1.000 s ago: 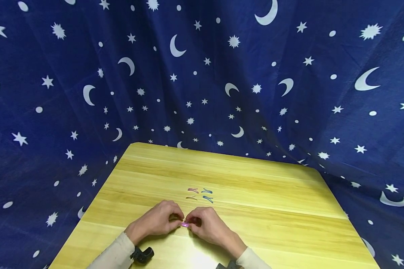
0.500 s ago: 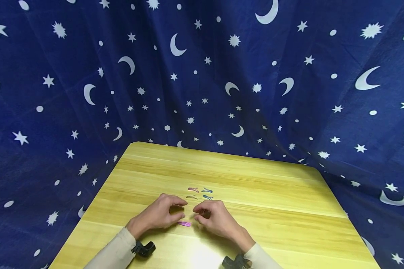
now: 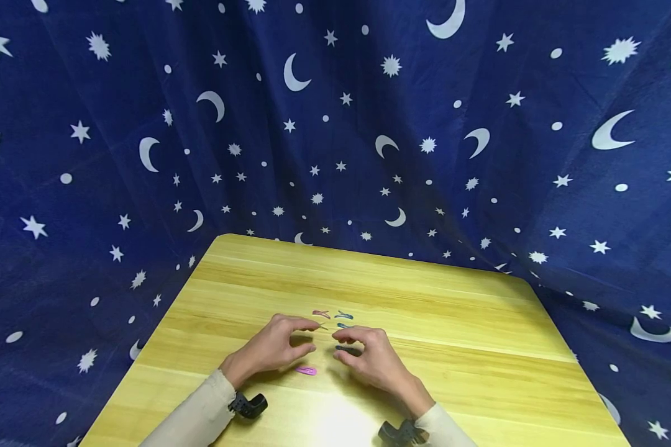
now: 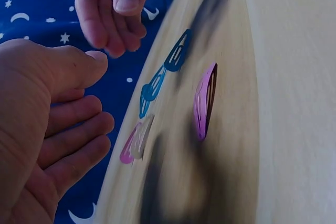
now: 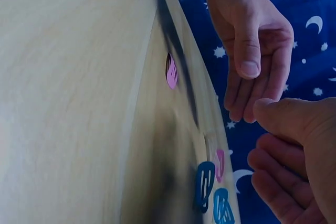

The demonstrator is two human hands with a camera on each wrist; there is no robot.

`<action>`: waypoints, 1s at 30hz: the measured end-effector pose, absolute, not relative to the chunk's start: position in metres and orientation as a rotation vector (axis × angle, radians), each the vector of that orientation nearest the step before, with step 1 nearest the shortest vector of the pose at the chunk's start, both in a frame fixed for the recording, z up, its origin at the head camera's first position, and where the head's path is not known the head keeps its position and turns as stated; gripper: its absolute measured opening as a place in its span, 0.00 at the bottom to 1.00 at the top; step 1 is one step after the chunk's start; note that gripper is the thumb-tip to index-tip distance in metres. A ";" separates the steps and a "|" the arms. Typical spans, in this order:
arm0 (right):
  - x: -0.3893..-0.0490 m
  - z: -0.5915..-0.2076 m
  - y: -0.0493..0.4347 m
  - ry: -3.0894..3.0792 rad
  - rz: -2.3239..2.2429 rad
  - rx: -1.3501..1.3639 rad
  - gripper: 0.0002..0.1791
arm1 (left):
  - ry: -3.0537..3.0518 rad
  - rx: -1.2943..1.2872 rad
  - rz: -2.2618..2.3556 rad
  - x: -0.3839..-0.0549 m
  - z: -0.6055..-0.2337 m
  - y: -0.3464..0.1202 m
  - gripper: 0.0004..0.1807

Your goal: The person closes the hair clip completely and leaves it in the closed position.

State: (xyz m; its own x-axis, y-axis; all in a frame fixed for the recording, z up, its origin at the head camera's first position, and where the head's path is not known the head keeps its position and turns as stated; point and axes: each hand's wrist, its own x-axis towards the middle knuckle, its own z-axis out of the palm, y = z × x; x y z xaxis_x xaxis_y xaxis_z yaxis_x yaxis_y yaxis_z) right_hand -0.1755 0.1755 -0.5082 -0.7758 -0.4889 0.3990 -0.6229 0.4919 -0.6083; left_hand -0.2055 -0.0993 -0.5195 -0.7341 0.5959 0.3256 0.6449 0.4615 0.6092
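A purple snap hair clip (image 3: pixel 306 371) lies flat on the table, nearest the person. My left hand (image 3: pixel 279 343) hovers beyond it, slightly to its left, fingers apart and holding nothing. Opposite, my right hand (image 3: pixel 371 355) is raised over the table with relaxed fingers and an empty grasp. Farther back lie a pink hair clip (image 3: pixel 321 314), a blue hair clip (image 3: pixel 343 315), a second blue clip (image 5: pixel 205 186) and a beige clip (image 4: pixel 140 137). In the head view, the left fingertips partly cover the beige clip; the right hand is close to the nearer blue one.
The wooden table (image 3: pixel 453 323) has a pale grain and a bright glare near its front. A dark blue curtain (image 3: pixel 335 155) with white moons and stars hangs behind and beside it. Black wrist bands (image 3: pixel 248 406) sit at both sleeves.
Both hands have let go of the purple clip, which stays on the table. They have moved apart and away from the person, with their fingers spreading.
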 end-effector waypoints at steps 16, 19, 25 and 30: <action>-0.177 -0.515 0.196 -2.537 1.102 0.842 0.20 | -2.571 -1.181 -1.227 -0.215 -0.522 -0.074 0.21; -0.176 -0.517 0.198 -2.544 1.084 0.828 0.20 | -2.565 -1.198 -1.222 -0.216 -0.524 -0.070 0.20; -0.174 -0.522 0.201 -2.567 1.071 0.794 0.19 | -2.573 -1.218 -1.197 -0.217 -0.525 -0.062 0.19; -0.173 -0.525 0.203 -2.602 1.081 0.759 0.18 | -2.623 -1.212 -1.180 -0.218 -0.527 -0.057 0.19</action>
